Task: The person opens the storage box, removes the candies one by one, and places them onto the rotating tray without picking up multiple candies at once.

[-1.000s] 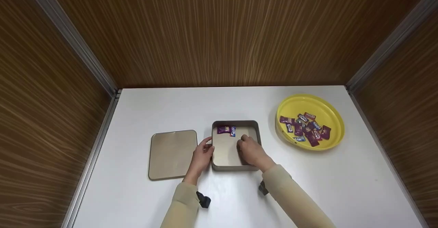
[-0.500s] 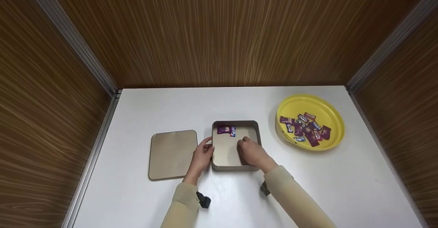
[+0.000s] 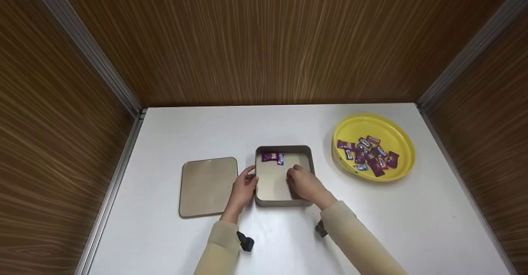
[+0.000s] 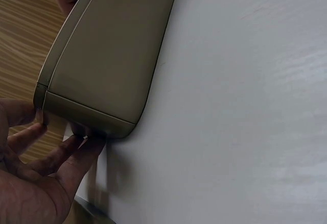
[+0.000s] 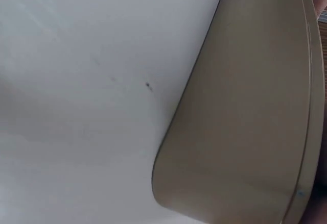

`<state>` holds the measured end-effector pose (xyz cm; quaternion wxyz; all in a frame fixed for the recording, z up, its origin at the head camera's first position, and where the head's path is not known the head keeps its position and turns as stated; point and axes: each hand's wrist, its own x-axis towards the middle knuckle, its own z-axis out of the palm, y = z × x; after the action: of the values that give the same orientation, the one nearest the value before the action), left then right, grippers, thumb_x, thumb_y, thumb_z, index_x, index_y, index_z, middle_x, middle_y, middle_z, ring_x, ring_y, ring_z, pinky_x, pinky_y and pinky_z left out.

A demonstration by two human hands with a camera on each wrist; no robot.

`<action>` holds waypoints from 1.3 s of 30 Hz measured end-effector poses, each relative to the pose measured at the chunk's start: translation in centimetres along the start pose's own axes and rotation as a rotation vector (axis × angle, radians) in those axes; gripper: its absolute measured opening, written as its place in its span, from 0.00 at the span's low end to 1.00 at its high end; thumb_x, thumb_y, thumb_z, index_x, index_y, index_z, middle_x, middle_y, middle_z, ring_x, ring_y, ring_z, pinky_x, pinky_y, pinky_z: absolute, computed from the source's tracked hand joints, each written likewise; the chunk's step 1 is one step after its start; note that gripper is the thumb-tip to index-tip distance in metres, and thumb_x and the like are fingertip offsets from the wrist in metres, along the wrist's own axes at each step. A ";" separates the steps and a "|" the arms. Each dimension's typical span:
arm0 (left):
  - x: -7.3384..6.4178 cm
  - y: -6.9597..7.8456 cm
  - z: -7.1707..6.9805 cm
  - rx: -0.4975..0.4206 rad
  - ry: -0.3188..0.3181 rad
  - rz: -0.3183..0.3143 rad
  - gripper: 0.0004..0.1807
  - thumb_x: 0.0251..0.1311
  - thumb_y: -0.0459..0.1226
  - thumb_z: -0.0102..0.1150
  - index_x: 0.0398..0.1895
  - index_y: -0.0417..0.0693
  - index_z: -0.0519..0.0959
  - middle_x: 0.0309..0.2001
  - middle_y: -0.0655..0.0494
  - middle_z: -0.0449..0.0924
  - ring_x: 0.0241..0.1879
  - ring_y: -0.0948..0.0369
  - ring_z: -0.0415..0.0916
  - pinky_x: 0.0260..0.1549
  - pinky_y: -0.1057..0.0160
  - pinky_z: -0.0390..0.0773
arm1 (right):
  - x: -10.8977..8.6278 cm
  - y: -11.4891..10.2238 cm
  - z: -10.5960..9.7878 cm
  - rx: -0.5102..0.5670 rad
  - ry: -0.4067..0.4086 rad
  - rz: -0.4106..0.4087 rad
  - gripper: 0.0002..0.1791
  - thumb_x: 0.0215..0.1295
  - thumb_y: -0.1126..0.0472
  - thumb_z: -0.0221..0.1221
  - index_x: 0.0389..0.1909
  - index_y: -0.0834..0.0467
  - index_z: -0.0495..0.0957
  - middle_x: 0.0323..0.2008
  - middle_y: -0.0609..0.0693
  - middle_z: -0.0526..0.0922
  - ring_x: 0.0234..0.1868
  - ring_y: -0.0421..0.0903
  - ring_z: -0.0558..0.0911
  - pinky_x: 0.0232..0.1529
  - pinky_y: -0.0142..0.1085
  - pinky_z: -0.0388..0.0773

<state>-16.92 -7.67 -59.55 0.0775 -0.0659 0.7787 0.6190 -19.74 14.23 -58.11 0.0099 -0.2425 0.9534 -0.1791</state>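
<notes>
A rectangular metal tin [image 3: 284, 203] stands lidless in the middle of the table. Inside it, at the far left corner, lie a purple-wrapped candy [image 3: 269, 156] and a small blue-and-red wrapped candy [image 3: 281, 158]. My left hand [image 3: 243, 189] rests against the tin's left side; in the left wrist view its fingertips touch the outer wall and rim near a corner. My right hand [image 3: 305, 184] reaches over the near right rim into the tin, its fingers bent down near the right wall. I cannot tell whether those fingers hold anything, since the hand covers them.
The tin's flat lid [image 3: 208, 187] lies on the table left of my left hand. To the right stands a round yellow tray [image 3: 396, 135] with several wrapped candies [image 3: 373, 153] in it. Wood-grain panels [image 3: 272, 40] border the white table [image 3: 214, 130].
My right hand and forearm have shifted very slightly to the right within the same spot. The left hand, the tin and the candies have stayed where they were.
</notes>
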 end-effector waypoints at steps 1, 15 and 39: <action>0.0 0.0 0.0 -0.001 -0.001 0.003 0.24 0.71 0.33 0.51 0.70 0.44 0.67 0.52 0.44 0.76 0.56 0.49 0.75 0.53 0.52 0.75 | 0.0 0.0 -0.1 0.023 0.001 0.007 0.04 0.64 0.71 0.58 0.35 0.62 0.81 0.31 0.52 0.76 0.33 0.50 0.81 0.36 0.42 0.81; 0.0 0.1 -0.1 -0.012 -0.007 -0.013 0.24 0.71 0.34 0.51 0.70 0.45 0.67 0.52 0.44 0.75 0.56 0.49 0.75 0.52 0.53 0.76 | -1.0 0.3 -2.0 0.305 0.057 0.046 0.09 0.58 0.75 0.57 0.36 0.63 0.83 0.34 0.51 0.81 0.36 0.46 0.80 0.41 0.41 0.79; 0.1 -0.1 0.0 0.018 0.005 -0.021 0.24 0.71 0.34 0.52 0.69 0.47 0.68 0.51 0.45 0.76 0.54 0.50 0.76 0.50 0.54 0.77 | -5.4 6.5 -6.3 0.599 0.283 0.318 0.10 0.65 0.76 0.55 0.44 0.69 0.80 0.37 0.61 0.83 0.32 0.49 0.84 0.33 0.30 0.79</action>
<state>-16.96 -7.74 -59.66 0.0824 -0.0748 0.7839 0.6108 -18.66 24.15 -54.77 -0.0240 -0.0505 0.8764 -0.4784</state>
